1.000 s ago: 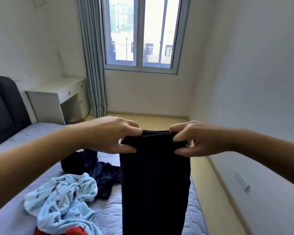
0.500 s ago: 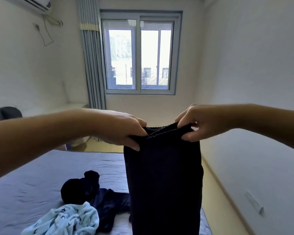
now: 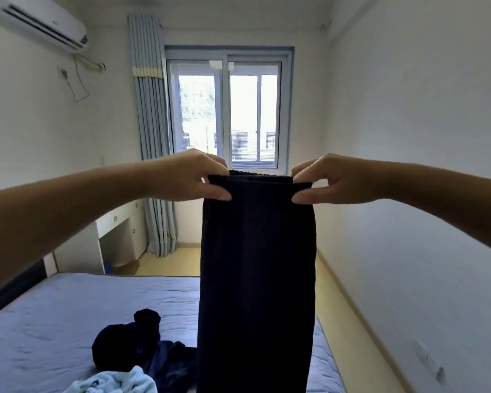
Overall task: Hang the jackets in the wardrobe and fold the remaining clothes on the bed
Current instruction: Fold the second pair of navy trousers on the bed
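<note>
Both hands have come up since half a second ago, lifting the dark trousers (image 3: 257, 279) higher against the window (image 3: 227, 114). Left hand (image 3: 187, 177) and right hand (image 3: 335, 180) each pinch one end of the waistband, thumbs under, fingers curled over. Trousers hang straight, long axis vertical, waistband level on top, over the bed (image 3: 54, 321). Navy garment (image 3: 142, 347) and light blue garment (image 3: 116, 382) lie on it.

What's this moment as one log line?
left hand: pinches dark garment | right hand: pinches dark garment | dark garment: hangs straight down
</note>
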Demonstrator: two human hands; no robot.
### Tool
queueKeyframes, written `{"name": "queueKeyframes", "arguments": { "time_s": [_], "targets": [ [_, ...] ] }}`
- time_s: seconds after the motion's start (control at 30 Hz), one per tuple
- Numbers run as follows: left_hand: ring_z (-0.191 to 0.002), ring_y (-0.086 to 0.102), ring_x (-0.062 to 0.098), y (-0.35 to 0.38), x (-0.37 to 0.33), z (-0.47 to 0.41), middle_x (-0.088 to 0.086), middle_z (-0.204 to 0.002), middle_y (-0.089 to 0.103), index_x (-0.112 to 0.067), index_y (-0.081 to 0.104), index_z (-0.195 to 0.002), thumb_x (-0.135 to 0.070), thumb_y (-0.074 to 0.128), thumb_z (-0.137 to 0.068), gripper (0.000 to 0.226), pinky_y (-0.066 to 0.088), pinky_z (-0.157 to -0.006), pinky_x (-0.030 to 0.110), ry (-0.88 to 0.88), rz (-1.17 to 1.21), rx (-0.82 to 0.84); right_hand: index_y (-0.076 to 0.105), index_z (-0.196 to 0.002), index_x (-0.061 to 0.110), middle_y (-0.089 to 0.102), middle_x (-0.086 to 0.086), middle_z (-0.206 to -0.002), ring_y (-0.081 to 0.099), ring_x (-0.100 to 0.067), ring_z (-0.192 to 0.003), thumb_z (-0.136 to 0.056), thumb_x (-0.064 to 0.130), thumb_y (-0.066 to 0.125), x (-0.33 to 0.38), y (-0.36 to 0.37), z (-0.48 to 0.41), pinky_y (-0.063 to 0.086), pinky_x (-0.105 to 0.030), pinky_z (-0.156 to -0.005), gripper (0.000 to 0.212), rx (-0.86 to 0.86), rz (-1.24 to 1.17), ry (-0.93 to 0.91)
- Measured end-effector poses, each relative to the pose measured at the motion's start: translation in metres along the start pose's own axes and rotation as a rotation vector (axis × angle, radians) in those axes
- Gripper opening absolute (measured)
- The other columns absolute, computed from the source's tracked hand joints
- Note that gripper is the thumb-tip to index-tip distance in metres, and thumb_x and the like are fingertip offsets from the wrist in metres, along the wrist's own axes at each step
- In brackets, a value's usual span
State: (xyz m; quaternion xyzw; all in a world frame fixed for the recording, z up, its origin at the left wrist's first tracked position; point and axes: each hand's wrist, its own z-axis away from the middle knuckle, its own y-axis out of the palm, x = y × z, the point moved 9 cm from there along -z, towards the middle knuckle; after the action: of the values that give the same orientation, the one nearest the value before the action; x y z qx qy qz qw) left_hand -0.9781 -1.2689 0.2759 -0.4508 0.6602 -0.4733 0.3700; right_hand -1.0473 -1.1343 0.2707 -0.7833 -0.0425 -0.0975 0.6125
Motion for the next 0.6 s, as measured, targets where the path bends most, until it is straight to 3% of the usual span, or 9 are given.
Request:
{"name": "queueKeyframes", "arguments": {
  "time_s": [0.07, 0.1, 0.17, 0.23, 0.3, 0.4, 0.47, 0.6],
  "targets": [
    [-0.072, 0.061, 0.004, -0.024, 0.0, -0.001, -0.006, -0.077, 0.061, -0.021, 0.063, -0.087, -0.02, 0.064, -0.087, 0.002, 0.049, -0.065, 0.017, -0.011, 0.077, -0.165, 0.068, -0.086, 0.003, 0.057, -0.014, -0.08, 0.057, -0.031, -0.076, -0.091, 0.024, 0.059, -0.004, -0.024, -0.002, 0.047, -0.033, -0.069, 0.023, -0.171, -0.055, 0.0],
    [-0.07, 0.062, 0.001, -0.035, 0.0, -0.002, -0.007, -0.075, 0.061, -0.022, 0.061, -0.085, -0.014, 0.066, -0.086, 0.009, 0.049, -0.063, 0.014, -0.021, 0.142, -0.233, 0.067, -0.085, 0.0, 0.056, -0.018, -0.081, 0.057, -0.033, -0.075, -0.09, 0.016, 0.062, -0.006, -0.036, -0.002, 0.047, -0.032, -0.067, 0.017, -0.264, -0.098, 0.0],
    [-0.071, 0.064, -0.002, -0.056, 0.0, -0.005, -0.008, -0.079, 0.061, -0.022, 0.059, -0.084, -0.01, 0.067, -0.085, 0.015, 0.048, -0.064, 0.009, -0.032, 0.244, -0.334, 0.064, -0.087, 0.006, 0.058, -0.011, -0.089, 0.062, -0.021, -0.077, -0.087, 0.006, 0.066, -0.005, -0.056, -0.003, 0.05, -0.022, -0.068, 0.002, -0.449, -0.192, -0.021],
    [-0.074, 0.066, 0.001, -0.071, 0.004, -0.009, -0.004, -0.088, 0.062, -0.02, 0.054, -0.088, -0.009, 0.067, -0.085, 0.017, 0.05, -0.062, 0.01, -0.062, 0.307, -0.398, 0.057, -0.099, 0.017, 0.059, -0.004, -0.104, 0.066, -0.015, -0.086, -0.084, 0.005, 0.069, -0.014, -0.069, -0.007, 0.055, -0.022, -0.072, 0.022, -0.548, -0.327, 0.001],
    [-0.078, 0.066, 0.007, -0.076, 0.017, -0.013, 0.0, -0.097, 0.062, -0.02, 0.049, -0.098, -0.011, 0.068, -0.085, 0.025, 0.052, -0.061, 0.015, -0.145, 0.4, -0.404, 0.053, -0.113, 0.026, 0.061, -0.006, -0.114, 0.066, -0.021, -0.097, -0.083, 0.009, 0.071, -0.031, -0.066, -0.016, 0.058, -0.029, -0.082, 0.039, -0.456, -0.502, 0.124],
    [-0.093, 0.064, 0.014, -0.06, 0.036, -0.023, 0.0, -0.104, 0.061, -0.019, 0.05, -0.117, -0.015, 0.067, -0.087, 0.035, 0.055, -0.072, 0.023, -0.286, 0.353, -0.26, 0.062, -0.11, 0.027, 0.071, -0.005, -0.103, 0.068, -0.021, -0.097, -0.084, 0.012, 0.07, -0.041, -0.061, -0.027, 0.056, -0.035, -0.09, 0.031, -0.358, -0.464, 0.199],
    [-0.095, 0.062, 0.018, -0.053, 0.043, -0.031, 0.0, -0.099, 0.062, -0.014, 0.058, -0.113, -0.02, 0.065, -0.089, 0.026, 0.053, -0.08, 0.029, -0.324, 0.189, -0.207, 0.065, -0.104, 0.026, 0.072, -0.004, -0.1, 0.067, -0.023, -0.098, -0.084, 0.013, 0.07, -0.043, -0.057, -0.034, 0.056, -0.036, -0.089, 0.024, -0.397, -0.386, 0.205],
    [-0.081, 0.056, 0.014, -0.047, 0.058, -0.035, -0.001, -0.087, 0.06, -0.017, 0.06, -0.097, -0.024, 0.063, -0.091, 0.009, 0.043, -0.067, 0.023, -0.39, 0.238, -0.25, 0.06, -0.111, 0.023, 0.069, 0.001, -0.103, 0.068, -0.016, -0.094, -0.076, 0.023, 0.079, -0.057, -0.013, -0.047, 0.058, -0.03, -0.078, 0.039, -0.25, -0.521, 0.306]
  ]
}}
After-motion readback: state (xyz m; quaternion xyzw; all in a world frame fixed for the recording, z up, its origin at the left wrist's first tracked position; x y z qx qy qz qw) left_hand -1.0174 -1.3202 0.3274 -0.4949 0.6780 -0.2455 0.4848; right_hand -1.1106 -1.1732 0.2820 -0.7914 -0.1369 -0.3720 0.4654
